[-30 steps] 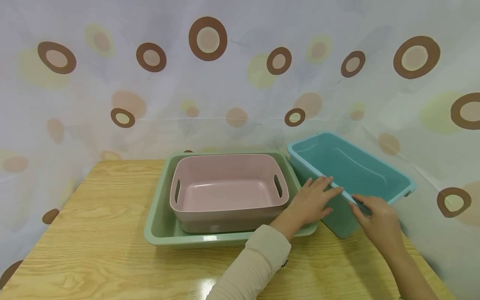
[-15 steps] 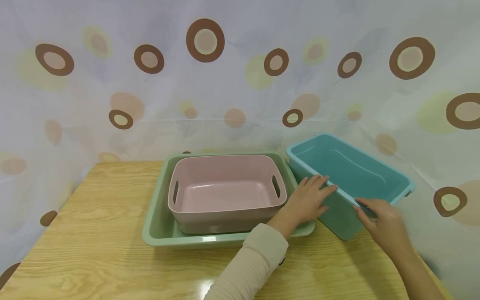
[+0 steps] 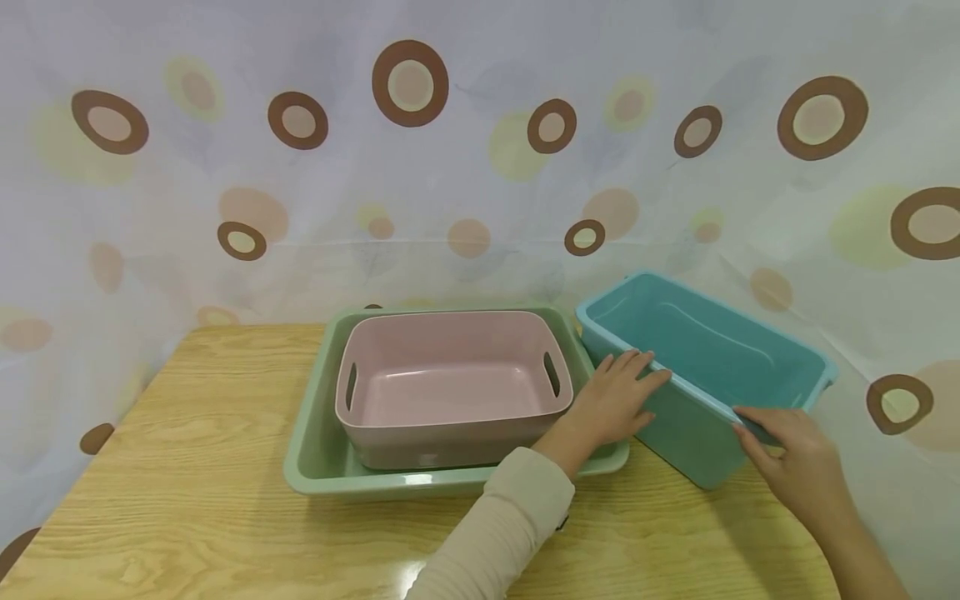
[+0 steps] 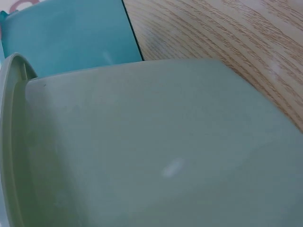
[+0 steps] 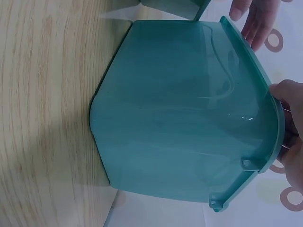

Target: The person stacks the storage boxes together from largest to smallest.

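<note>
A deep blue plastic storage bin point(image 3: 712, 333) stands at an angle on the right of the table. Near its front corner, my right hand point(image 3: 802, 458) pinches the rim between thumb and fingers; the right wrist view shows that thumb point(image 5: 279, 90) on the rim's outer side. Spread, fairly straight fingers of my left hand point(image 3: 611, 400) reach the bin's near long rim. Below the left forearm lies the shallow green basin point(image 3: 307, 454), whose outer wall fills most of the left wrist view. Inside that basin sits a pink bin point(image 3: 450, 446) with slotted handles.
The wood-grain table point(image 3: 187, 467) extends to the left and front of the containers. Behind it hangs a pale wall covering point(image 3: 465, 150) with brown rings and coloured dots, close to the blue bin's far side.
My right hand has moved right and nearer, and the blue bin's front corner has come along with it. The left hand has shifted slightly left; the green basin and pink bin stay put.
</note>
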{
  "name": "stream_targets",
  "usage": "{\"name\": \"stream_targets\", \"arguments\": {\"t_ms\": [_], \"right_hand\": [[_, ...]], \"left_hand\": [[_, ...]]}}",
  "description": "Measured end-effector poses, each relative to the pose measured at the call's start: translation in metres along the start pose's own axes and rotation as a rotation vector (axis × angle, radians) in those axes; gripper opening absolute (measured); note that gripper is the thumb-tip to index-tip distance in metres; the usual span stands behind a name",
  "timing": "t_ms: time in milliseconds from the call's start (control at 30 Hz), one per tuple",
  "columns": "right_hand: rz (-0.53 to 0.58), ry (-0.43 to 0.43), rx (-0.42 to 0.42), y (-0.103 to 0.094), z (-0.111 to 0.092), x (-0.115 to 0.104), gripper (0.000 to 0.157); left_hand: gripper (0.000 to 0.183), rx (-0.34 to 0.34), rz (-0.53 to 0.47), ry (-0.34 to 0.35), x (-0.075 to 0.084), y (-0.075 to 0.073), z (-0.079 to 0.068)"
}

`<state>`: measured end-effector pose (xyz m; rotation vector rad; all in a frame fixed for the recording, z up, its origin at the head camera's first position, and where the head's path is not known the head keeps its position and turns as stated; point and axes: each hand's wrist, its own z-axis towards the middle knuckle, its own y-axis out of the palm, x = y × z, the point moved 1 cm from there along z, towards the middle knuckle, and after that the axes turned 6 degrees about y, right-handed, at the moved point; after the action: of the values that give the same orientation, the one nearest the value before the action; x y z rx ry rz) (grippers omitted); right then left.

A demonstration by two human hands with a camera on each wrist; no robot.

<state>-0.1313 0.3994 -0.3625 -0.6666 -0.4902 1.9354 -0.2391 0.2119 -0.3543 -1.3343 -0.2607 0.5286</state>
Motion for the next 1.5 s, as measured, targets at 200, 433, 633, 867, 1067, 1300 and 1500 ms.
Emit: {"name": "stream_targets", "arguments": {"t_ms": [200, 433, 633, 867, 1067, 1300, 1500], "right_hand": [[-0.042, 0.016, -0.007, -0.004, -0.002, 0.000, 0.027], [-0.079, 0.031, -0.015, -0.009, -0.004, 0.003, 0.021], [-0.067, 0.031, 0.004, -0.010, -0.009, 0.008, 0.033], [-0.084, 0.058, 0.016, -0.015, -0.014, 0.015, 0.032], [-0.095, 0.083, 0.035, -0.018, -0.017, 0.020, 0.028], [-0.114, 0.112, 0.057, -0.020, -0.019, 0.022, 0.023], [-0.096, 0.095, 0.086, -0.023, -0.019, 0.028, 0.046]], "left_hand": [[0.058, -0.003, 0.013, -0.003, 0.000, -0.001, -0.001], [0.057, 0.005, 0.029, -0.012, -0.002, 0.000, 0.000], [0.058, -0.006, 0.014, -0.015, -0.002, -0.002, -0.002], [0.060, -0.017, 0.004, -0.031, -0.003, -0.002, -0.003], [0.060, -0.013, -0.028, -0.046, -0.005, -0.002, -0.003], [0.059, -0.009, -0.020, -0.069, -0.009, -0.002, -0.005], [0.059, -0.014, 0.014, -0.087, -0.011, -0.002, -0.007]]}}
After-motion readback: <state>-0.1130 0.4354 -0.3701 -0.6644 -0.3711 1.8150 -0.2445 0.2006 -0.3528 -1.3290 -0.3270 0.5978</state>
